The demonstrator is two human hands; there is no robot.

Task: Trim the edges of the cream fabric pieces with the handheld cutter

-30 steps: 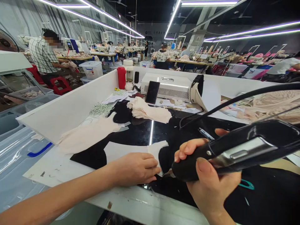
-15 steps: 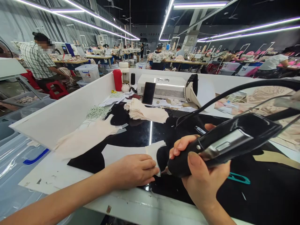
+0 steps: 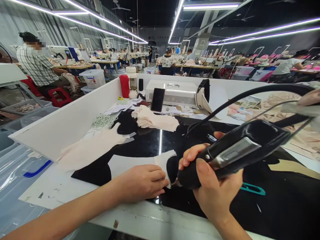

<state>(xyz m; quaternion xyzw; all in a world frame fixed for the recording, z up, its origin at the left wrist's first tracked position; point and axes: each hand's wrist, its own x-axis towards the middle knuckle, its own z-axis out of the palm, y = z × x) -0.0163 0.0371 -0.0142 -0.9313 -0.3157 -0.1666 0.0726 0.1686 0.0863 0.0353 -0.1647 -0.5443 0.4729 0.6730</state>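
Observation:
My left hand lies palm down with fingers stretched out, pressing on a small cream fabric piece and a white curved template. In my right hand is a black corded hand tool with a silver lever, my fingers wrapped round its body. Its small metal tip points left at the fabric's right edge, close to my left fingertips; whether it touches cannot be made out. Beneath them is a glossy black board.
A stack of cream fabric pieces lies farther back, with a long cream piece at left. A teal-handled tool lies right of my hand. Behind stand a phone and a white vented box. A black cable arches at right.
The rear of the black tool has shifted slightly left, along with a small shift of the whole view. My left hand stays pressed on the fabric.

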